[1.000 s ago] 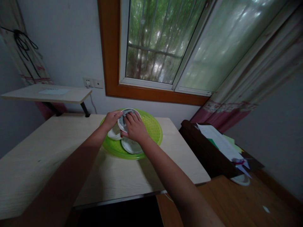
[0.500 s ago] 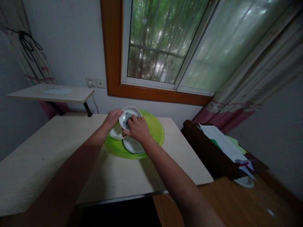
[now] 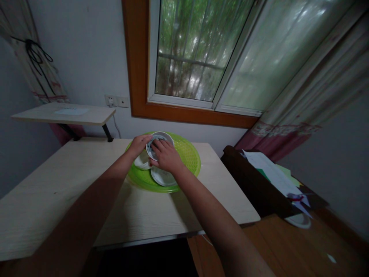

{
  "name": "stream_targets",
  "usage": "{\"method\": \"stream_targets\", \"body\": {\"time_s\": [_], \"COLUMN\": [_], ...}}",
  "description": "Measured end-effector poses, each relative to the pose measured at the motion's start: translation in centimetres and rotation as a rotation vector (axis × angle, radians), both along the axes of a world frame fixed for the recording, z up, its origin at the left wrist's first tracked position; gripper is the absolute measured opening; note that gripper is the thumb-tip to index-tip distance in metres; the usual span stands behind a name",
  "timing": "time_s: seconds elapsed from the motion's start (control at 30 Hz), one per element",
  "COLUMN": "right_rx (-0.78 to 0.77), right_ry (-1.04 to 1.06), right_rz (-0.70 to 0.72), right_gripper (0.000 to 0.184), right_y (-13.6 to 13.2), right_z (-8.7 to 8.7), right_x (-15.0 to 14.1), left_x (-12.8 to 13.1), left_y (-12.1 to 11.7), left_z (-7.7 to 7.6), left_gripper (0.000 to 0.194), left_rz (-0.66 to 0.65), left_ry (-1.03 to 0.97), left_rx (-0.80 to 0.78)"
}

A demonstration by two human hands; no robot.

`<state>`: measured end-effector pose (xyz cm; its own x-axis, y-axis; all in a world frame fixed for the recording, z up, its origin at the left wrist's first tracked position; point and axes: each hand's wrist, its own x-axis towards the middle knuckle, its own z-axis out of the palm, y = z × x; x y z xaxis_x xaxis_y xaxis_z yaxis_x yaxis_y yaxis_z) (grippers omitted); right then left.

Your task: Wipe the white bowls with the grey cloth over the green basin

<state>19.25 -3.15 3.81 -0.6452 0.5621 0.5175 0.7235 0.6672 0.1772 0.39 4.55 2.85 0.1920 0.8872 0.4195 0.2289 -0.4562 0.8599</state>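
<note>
Left hand [image 3: 139, 145] grips white bowl [image 3: 165, 136] by the rim above green plastic basket [image 3: 188, 157]; right hand [image 3: 168, 156] presses grey cloth [image 3: 150, 148] inside, can't tell if clenched. I'd call it wiping; next stroke needs bowl steady.

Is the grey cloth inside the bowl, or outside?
Inside: the grey cloth shows within the rim of the bowl, beneath the right hand.

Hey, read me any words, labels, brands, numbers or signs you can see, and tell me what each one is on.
None can be read.
Pale sheet on the raised shelf: any marks are too small and faint to read.
White paper at the right: any print is too blurred to read.
Bowl at the hands: no readable lettering.
</note>
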Motion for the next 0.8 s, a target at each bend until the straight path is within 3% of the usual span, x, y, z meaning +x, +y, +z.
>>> {"method": "stream_targets", "body": {"time_s": [0.23,0.47,0.6,0.8], "right_rx": [0.026,-0.043,-0.055,-0.030], "right_ry": [0.071,0.002,-0.075,-0.139], "right_rz": [-0.145,-0.258,-0.231,-0.042], "right_gripper": [0.079,0.056,0.050,0.035], "right_y": [-0.1,-0.9,-1.0,-0.5], "right_z": [-0.1,0.8,0.8,0.4], "right_x": [-0.1,-0.6,-0.6,-0.5], "left_x": [0.2,0.1,0.1,0.1], "left_y": [-0.3,-0.4,-0.5,-0.6], "left_z": [0.3,0.4,0.4,0.6], "left_gripper": [0.048,0.050,0.051,0.047], "left_rz": [0.033,0.070,0.097,0.091], "left_ry": [-0.053,-0.038,-0.006,0.022], "left_rx": [-0.033,-0.028,-0.014,0.001]}}
